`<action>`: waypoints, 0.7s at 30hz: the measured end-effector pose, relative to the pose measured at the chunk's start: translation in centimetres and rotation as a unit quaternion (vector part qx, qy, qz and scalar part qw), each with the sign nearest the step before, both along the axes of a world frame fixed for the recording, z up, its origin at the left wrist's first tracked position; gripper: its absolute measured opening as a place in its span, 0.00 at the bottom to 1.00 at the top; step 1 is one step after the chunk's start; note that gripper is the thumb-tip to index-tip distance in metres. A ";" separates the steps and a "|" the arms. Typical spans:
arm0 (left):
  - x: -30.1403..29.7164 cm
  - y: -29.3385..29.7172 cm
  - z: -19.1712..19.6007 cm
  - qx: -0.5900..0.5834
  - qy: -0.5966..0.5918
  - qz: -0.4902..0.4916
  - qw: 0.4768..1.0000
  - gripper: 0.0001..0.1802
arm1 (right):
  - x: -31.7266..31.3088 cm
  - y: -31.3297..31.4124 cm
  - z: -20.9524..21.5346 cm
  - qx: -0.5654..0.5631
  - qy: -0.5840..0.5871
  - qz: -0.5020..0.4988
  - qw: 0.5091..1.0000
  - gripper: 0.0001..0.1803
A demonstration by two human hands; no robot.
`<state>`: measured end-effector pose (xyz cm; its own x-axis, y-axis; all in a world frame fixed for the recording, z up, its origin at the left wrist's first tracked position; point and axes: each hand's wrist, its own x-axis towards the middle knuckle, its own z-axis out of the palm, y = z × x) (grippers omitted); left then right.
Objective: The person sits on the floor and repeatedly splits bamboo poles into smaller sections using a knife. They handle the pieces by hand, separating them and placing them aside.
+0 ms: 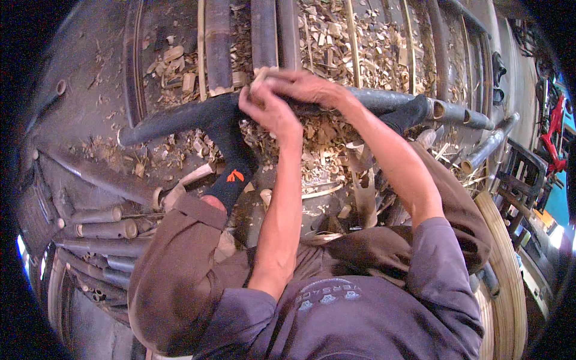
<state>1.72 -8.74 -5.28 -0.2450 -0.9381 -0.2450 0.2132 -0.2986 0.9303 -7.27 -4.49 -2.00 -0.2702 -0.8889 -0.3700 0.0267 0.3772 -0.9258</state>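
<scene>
My left hand [271, 114] and my right hand [309, 89] meet at the near end of a dark bamboo pole [264, 36]. The fingers of both are blurred by motion, and the left hand's are partly turned away, so their grip is unclear. Something pale shows at the fingertips; I cannot make out what it is. Two more dark bamboo lengths flank this pole, the left one [218, 48] with a pale cut end. Crosswise beneath the hands runs a thick bamboo pole [372, 99] with openings cut near its right end.
My feet in dark socks [231, 138] rest against the cross pole. Pale wood chips [324, 159] cover much of the ground. Cut bamboo pieces [108, 229] pile up at the left. A bamboo tube [489, 144] lies at the right, near a red object [553, 135].
</scene>
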 end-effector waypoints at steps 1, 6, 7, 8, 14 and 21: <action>-0.7 0.0 1.4 -0.010 -0.062 0.013 0.998 0.20 | -0.1 0.8 1.1 0.002 0.035 -0.072 0.997 0.34; 0.4 5.5 6.3 0.086 -0.089 -0.302 0.945 0.26 | -1.8 7.3 6.3 -0.010 0.198 -0.419 0.886 0.37; 0.2 7.2 5.8 0.185 -0.045 -0.365 0.911 0.29 | -0.2 8.1 8.1 -0.006 0.205 -0.471 0.858 0.37; -0.2 7.9 5.8 0.257 -0.003 -0.393 0.883 0.31 | 2.1 9.1 9.6 0.005 0.167 -0.504 0.847 0.37; -0.9 8.3 4.8 0.162 -0.023 -0.600 0.783 0.34 | 13.5 15.6 6.9 -0.016 0.182 -0.503 0.845 0.37; 2.2 4.2 6.6 -0.177 -0.199 -0.771 0.578 0.55 | 15.0 13.8 -4.0 -0.097 0.114 -0.530 0.834 0.52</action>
